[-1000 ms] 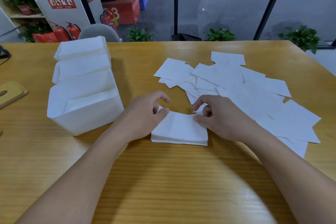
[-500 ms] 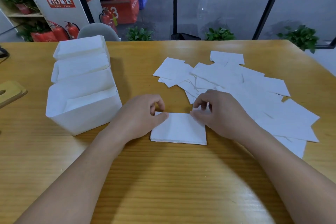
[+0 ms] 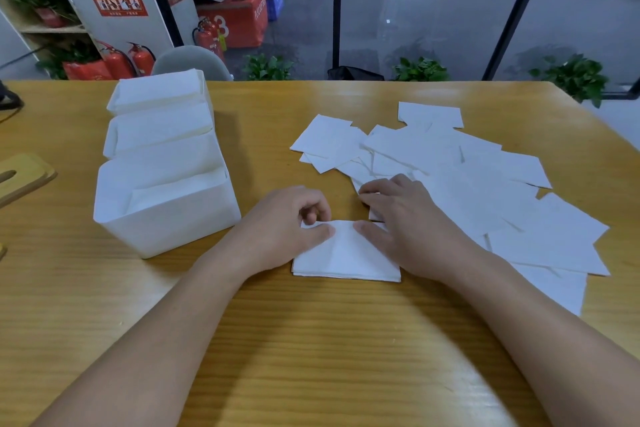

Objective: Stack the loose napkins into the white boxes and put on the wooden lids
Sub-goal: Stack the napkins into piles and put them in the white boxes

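A small squared stack of white napkins (image 3: 346, 258) lies on the table in front of me. My left hand (image 3: 284, 229) pinches its far left edge, thumb on top and fingers curled behind. My right hand (image 3: 408, 225) rests its thumb on the stack's right side, while its fingers reach forward onto the near edge of the loose napkins (image 3: 485, 184) spread over the right half of the table. Three white boxes stand in a row at the left: the near box (image 3: 166, 218), the middle box (image 3: 156, 132) and the far box (image 3: 159, 90), each with napkins inside.
A wooden lid (image 3: 24, 175) with a slot lies at the left table edge. The wooden table (image 3: 311, 340) runs wide around me. A grey chair back (image 3: 190, 61) stands behind the far edge, with plants and fire extinguishers beyond.
My right hand's fingers have left the stack's far edge and stretched out onto the loose napkins. My left hand has stayed on the stack, which lies flatter than before.
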### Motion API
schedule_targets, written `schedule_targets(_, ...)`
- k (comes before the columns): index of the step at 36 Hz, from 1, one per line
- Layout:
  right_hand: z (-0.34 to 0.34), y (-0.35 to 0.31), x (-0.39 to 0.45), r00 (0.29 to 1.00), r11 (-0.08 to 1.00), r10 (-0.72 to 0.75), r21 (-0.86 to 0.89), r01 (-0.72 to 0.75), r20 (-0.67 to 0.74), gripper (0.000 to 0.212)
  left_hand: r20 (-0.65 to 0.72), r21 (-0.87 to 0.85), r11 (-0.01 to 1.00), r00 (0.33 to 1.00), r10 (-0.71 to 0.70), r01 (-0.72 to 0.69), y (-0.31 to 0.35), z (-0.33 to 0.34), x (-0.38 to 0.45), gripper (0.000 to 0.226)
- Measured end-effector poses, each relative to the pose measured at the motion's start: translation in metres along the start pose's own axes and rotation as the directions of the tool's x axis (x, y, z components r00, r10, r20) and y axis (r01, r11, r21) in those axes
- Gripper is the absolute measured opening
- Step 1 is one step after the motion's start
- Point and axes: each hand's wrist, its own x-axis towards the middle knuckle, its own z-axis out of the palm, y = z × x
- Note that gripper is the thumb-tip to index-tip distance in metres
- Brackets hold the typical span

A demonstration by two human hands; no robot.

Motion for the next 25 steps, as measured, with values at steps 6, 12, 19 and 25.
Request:
schedule_targets(6, -0.011, 0.001, -0.002, 0.990, 0.963, -0.017, 0.265, 0.054, -0.138, 0.035, -0.044, 0.001, 1.000, 0.999, 0.022, -0.022, 0.004, 0.004, -0.002, 0.015)
schedule_targets(12, -0.016, 0.006, -0.004, 0.984, 0.923, 0.093, 0.383, -0.027, -0.153, 0.012, -0.214, -0.065, 0.998, 0.977, -0.010, -0.004, 0.003, 0.007, 0.002, 0.011)
schedule_targets(19, -0.015, 0.008, -0.006, 0.996, 0.898, 0.068, 0.439, -0.034, -0.062, 0.027, -0.279, 0.132, 0.990, 0.960, -0.003, 0.041, -0.011, 0.010, 0.014, 0.030)
schedule_targets(25, -0.015, 0.006, -0.007, 0.998, 0.889, 0.060, 0.455, -0.039, -0.032, 0.025, -0.265, 0.270, 0.963, 0.961, 0.078, -0.004, -0.013, 0.012, 0.024, 0.010)
